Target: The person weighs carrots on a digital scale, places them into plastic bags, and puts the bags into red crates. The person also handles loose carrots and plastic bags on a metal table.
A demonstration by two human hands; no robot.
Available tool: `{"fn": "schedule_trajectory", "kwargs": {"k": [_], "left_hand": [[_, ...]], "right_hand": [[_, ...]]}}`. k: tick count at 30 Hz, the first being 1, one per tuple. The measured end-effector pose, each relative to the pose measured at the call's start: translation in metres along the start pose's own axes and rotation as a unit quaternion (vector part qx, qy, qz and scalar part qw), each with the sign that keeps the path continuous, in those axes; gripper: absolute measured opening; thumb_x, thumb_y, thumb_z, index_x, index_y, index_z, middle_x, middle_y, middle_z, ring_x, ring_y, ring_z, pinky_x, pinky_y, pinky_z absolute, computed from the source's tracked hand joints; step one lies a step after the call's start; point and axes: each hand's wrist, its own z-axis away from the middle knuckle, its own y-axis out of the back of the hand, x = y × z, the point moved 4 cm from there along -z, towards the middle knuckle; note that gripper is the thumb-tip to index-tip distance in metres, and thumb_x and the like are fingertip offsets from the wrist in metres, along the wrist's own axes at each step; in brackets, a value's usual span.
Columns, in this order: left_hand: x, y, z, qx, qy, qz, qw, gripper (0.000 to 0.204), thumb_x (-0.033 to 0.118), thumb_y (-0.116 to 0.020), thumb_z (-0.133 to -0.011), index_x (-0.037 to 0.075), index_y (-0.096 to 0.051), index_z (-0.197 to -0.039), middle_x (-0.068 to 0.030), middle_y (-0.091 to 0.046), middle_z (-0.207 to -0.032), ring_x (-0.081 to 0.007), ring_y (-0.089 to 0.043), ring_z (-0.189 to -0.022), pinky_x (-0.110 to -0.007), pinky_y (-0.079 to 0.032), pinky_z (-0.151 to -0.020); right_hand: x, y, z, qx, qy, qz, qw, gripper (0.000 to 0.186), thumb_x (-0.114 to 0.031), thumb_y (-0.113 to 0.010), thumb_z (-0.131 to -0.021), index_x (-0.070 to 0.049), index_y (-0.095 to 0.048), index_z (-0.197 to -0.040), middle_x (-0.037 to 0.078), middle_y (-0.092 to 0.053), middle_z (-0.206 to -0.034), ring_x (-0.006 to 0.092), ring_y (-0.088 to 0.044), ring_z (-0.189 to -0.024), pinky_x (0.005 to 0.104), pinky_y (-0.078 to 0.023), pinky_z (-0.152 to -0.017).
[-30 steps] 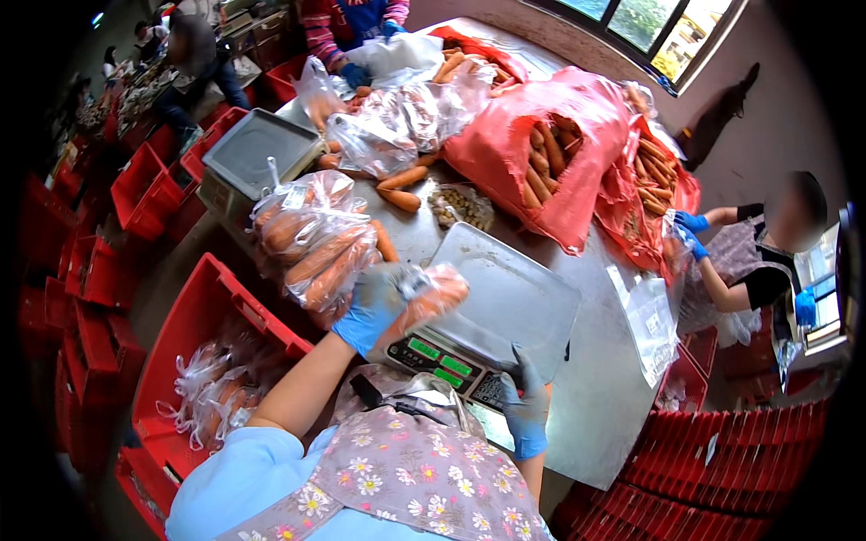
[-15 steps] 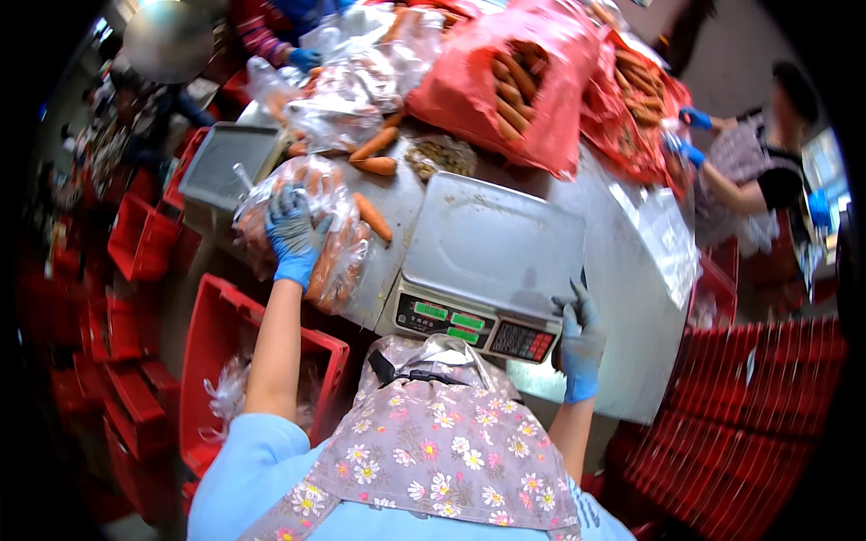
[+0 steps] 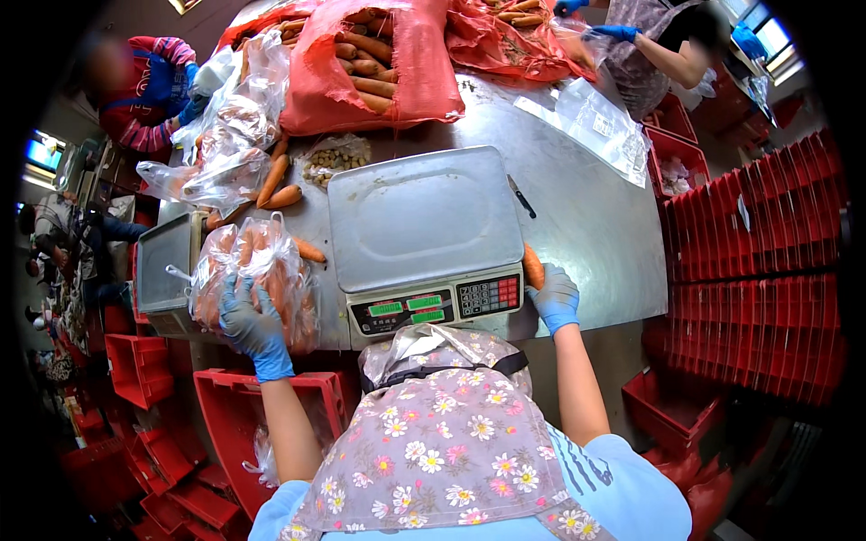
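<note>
Two items were in hand, listed largest first. Item one: clear plastic bag of carrots [image 3: 257, 279], bulging, resting on the steel surface [image 3: 595, 225] at its near left edge, just beside the weighing scale [image 3: 419, 234]. Judged heavy and slumping, the film slippery and liable to tear; best gathered at the twisted neck or cradled from below. The left hand [image 3: 253, 326], blue-gloved, lay spread over the bag's near side, its grip wide and loose, pressing rather than closing. Item two: single loose carrot [image 3: 533, 267], on the surface just right of the scale. Judged firm, light, apt to roll; best taken around its middle. The right hand [image 3: 555, 298], blue-gloved, curled its grip partly about the carrot's lower end, fingers touching it.
</note>
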Motion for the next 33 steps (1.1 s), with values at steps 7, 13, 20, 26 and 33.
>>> {"fn": "schedule_trajectory", "kwargs": {"k": [7,13,20,26,33], "left_hand": [[0.021,-0.044,0.04,-0.101,0.01,0.239,0.966,0.02,0.006,-0.061,-0.081,0.0,-0.064,-0.1,-0.0137,-0.065,-0.096,-0.0264,-0.061,-0.091,-0.034,-0.046,-0.084],[0.046,-0.116,0.096,-0.278,0.34,0.599,0.669,0.045,0.035,-0.045,-0.096,0.0,-0.053,-0.123,-0.0066,-0.058,-0.117,-0.0153,-0.054,-0.103,-0.027,-0.043,-0.091],[0.078,-0.124,0.1,-0.293,0.347,0.653,0.606,0.056,0.046,-0.038,-0.096,-0.001,-0.048,-0.125,-0.0059,-0.055,-0.118,-0.0149,-0.05,-0.106,-0.028,-0.039,-0.093],[0.056,-0.16,0.123,-0.313,0.248,0.556,0.729,0.045,0.032,-0.037,-0.099,-0.005,-0.049,-0.122,-0.0113,-0.057,-0.116,-0.0185,-0.052,-0.108,-0.03,-0.039,-0.096],[0.116,-0.129,0.094,-0.411,0.207,0.523,0.718,0.061,0.046,-0.039,-0.096,-0.008,-0.045,-0.125,-0.0115,-0.056,-0.117,-0.0171,-0.049,-0.108,-0.028,-0.037,-0.096]], "right_hand": [[0.003,0.028,-0.043,0.088,-0.192,0.009,0.977,0.06,-0.041,-0.071,-0.073,-0.004,-0.048,-0.114,0.015,-0.057,-0.105,0.0282,-0.059,-0.093,0.037,-0.049,-0.078],[-0.032,0.002,-0.116,0.125,0.115,-0.035,0.985,0.061,-0.026,-0.056,-0.079,-0.01,-0.037,-0.135,0.01,-0.039,-0.138,0.0285,-0.036,-0.129,0.0432,-0.025,-0.107],[0.013,-0.026,-0.142,0.071,-0.054,0.05,0.995,0.069,-0.039,-0.052,-0.085,-0.006,-0.028,-0.141,0.015,-0.032,-0.144,0.0272,-0.032,-0.132,0.0416,-0.022,-0.11],[-0.002,-0.014,-0.099,-0.09,-0.073,-0.685,0.72,0.064,-0.05,-0.029,-0.096,-0.003,-0.033,-0.138,0.013,-0.045,-0.135,0.0249,-0.045,-0.122,0.0333,-0.035,-0.102],[0.038,-0.053,-0.089,-0.12,-0.096,-0.824,0.546,0.084,-0.069,-0.027,-0.087,0.002,-0.049,-0.125,0.012,-0.057,-0.121,0.0232,-0.053,-0.11,0.0331,-0.039,-0.098]]}}
